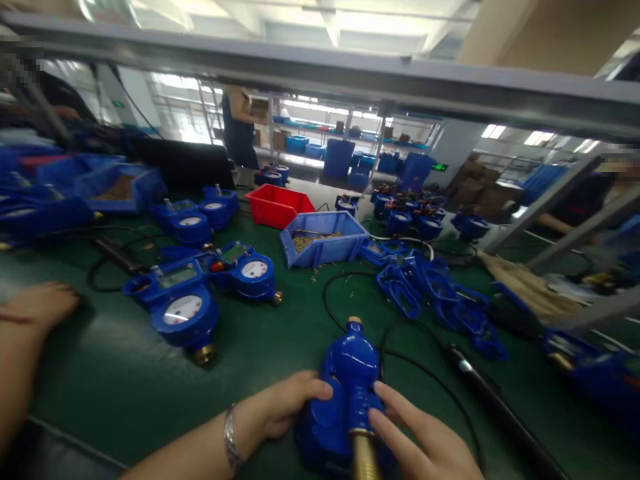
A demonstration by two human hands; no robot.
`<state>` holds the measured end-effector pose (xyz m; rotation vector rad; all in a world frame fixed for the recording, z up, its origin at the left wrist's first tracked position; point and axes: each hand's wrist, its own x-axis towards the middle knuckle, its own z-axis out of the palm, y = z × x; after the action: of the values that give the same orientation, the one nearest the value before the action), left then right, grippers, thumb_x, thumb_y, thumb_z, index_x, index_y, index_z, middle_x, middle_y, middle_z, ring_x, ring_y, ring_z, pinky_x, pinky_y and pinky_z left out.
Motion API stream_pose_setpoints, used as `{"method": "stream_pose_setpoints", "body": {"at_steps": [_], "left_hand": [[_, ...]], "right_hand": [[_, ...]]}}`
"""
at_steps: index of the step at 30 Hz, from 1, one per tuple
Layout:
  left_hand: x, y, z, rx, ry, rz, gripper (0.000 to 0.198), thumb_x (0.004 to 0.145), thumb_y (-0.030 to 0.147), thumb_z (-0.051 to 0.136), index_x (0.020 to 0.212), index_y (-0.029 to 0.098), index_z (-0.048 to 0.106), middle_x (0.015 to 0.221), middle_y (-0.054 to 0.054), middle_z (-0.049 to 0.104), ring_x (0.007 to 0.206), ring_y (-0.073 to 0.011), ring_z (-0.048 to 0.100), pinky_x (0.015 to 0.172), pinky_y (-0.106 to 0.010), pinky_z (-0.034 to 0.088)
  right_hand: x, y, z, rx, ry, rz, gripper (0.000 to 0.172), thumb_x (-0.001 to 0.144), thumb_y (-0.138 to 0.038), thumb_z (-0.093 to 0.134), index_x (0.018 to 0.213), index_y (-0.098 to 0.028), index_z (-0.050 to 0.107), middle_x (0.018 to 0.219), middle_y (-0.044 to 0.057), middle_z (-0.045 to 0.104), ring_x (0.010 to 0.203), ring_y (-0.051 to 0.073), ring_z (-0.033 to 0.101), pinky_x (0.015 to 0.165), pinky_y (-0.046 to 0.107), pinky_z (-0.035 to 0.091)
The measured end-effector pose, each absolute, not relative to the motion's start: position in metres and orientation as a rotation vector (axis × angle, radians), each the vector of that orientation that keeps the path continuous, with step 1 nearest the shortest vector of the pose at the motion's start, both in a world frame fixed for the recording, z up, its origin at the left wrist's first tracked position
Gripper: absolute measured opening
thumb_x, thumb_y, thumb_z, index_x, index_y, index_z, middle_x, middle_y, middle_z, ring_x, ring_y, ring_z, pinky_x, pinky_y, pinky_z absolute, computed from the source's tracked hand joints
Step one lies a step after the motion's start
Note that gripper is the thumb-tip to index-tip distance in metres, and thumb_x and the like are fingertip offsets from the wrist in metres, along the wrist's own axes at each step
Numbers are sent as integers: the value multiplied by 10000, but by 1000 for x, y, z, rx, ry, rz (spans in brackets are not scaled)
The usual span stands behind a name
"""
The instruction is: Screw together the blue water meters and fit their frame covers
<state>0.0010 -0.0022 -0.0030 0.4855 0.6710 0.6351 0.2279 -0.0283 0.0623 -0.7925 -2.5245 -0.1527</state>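
A blue water meter [353, 373] lies in front of me with its dial out of sight and its brass threaded end [365, 457] toward me. My left hand [287, 403] grips its left side, the thumb on top of the blue body. On the other side, my right hand [425, 440] holds the meter with its fingers against the edge near the brass end; its thumb is hidden. To the left, two more water meters, a nearer one [183, 310] and one behind it [253, 269], lie with white dials facing up.
A black electric screwdriver [500, 407] with a cable lies right. Blue plastic frames [440, 293] are piled behind it. A blue bin [327, 250] of small screws and a red bin [277, 207] stand ahead. A co-worker's hand [47, 307] rests at left; a metal beam [320, 67] crosses above.
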Motion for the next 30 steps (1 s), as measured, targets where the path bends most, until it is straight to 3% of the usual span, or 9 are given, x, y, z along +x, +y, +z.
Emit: {"method": "stream_pose_setpoints", "body": {"at_steps": [8, 14, 25, 30], "left_hand": [[-10, -8, 1, 601, 611, 636, 755, 522, 458, 805, 1143, 107, 558, 1015, -140, 668, 962, -300, 610, 898, -429, 422], [-12, -10, 5, 686, 546, 629, 864, 521, 494, 806, 1224, 122, 468, 1144, -137, 618, 1103, -314, 539, 972, -417, 369], [-13, -13, 5, 524, 667, 590, 704, 592, 410, 783, 1178, 117, 526, 1130, -153, 641, 1035, -305, 594, 956, -438, 402], [-14, -12, 8, 506, 651, 575, 730, 596, 399, 794, 1201, 112, 503, 1130, -150, 644, 1051, -298, 590, 969, -433, 401]], "right_hand": [[185, -16, 93, -661, -2738, -163, 329, 943, -150, 303, 1010, -185, 623, 1053, 114, 690, 746, 177, 673, 643, 313, 562], [179, -19, 92, -606, -2830, -155, 297, 915, -138, 344, 941, -161, 639, 977, 98, 703, 669, 187, 640, 585, 327, 526], [178, -14, 87, -695, -2765, -154, 416, 973, -155, 225, 911, -126, 635, 966, 78, 709, 695, 158, 633, 652, 297, 486], [173, -11, 91, -790, -2740, -156, 400, 980, -181, 237, 895, -120, 623, 942, 86, 708, 686, 165, 638, 603, 288, 479]]}}
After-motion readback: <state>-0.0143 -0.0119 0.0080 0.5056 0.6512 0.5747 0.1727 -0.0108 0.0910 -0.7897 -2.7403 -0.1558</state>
